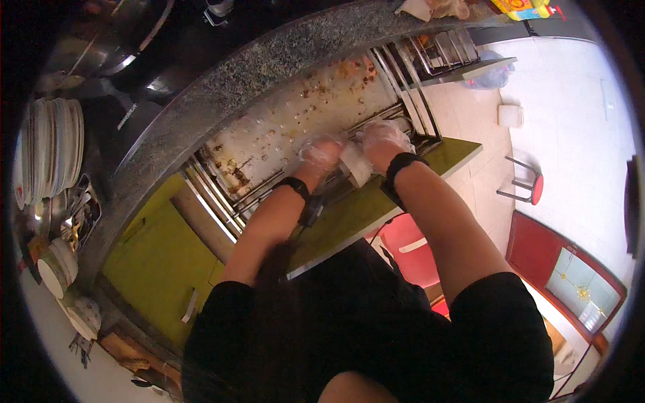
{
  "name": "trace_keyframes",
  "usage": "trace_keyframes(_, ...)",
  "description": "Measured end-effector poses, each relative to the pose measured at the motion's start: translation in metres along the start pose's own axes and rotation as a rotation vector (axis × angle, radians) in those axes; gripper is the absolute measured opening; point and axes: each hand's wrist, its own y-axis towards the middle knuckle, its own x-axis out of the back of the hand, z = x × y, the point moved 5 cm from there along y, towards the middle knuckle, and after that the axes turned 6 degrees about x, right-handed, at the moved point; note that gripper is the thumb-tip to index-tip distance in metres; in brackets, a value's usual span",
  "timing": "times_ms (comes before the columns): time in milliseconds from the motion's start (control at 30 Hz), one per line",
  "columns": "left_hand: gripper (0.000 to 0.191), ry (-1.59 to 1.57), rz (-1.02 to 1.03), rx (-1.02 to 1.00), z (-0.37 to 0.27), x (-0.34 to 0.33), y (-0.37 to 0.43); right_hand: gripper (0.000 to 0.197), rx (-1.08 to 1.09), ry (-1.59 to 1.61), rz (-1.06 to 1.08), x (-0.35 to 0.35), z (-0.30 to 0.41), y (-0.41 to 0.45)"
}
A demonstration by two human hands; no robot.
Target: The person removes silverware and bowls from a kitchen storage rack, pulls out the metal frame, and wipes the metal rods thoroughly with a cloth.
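A stained drawer bottom (292,121), spotted with brown grime and droplets, lies under the stone counter. Along the front of the pulled-out drawer, both hands wear clear plastic gloves. My left hand (322,152) is at the drawer's front rail, beside a whitish cloth or paper (356,166) that hangs over the front edge. My right hand (385,138) is curled at the metal wire rack (418,116) on the right, touching the same whitish piece. The fingers of both hands are blurred or hidden, so their grip is unclear. The green drawer front (347,216) is below my wrists.
The speckled stone counter edge (242,83) curves above the drawer. Stacked plates (53,151) and bowls (53,272) stand at the left. A green cabinet door (161,257) is below the counter. A red chair (410,247) and a red-topped stool (537,189) stand at the right.
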Motion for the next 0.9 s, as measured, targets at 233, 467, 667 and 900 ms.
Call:
trace_keyframes(233,0.020,-0.779,-0.176,0.187,-0.012,0.148,-0.047,0.030,-0.197,0.014,-0.042,0.020,-0.042,-0.028)
trace_keyframes(467,0.027,-0.561,-0.484,0.344,0.017,0.174,-0.103,0.031,-0.036,-0.082,0.001,-0.032,-0.044,-0.004)
trace_keyframes(667,0.029,-0.476,-0.413,0.524,0.065,0.120,-0.159,0.025,0.088,-0.151,0.033,-0.050,-0.018,0.007)
trace_keyframes(900,0.030,-0.534,-0.294,0.560,0.088,0.082,-0.177,0.023,0.032,-0.103,-0.013,-0.054,-0.016,0.024)
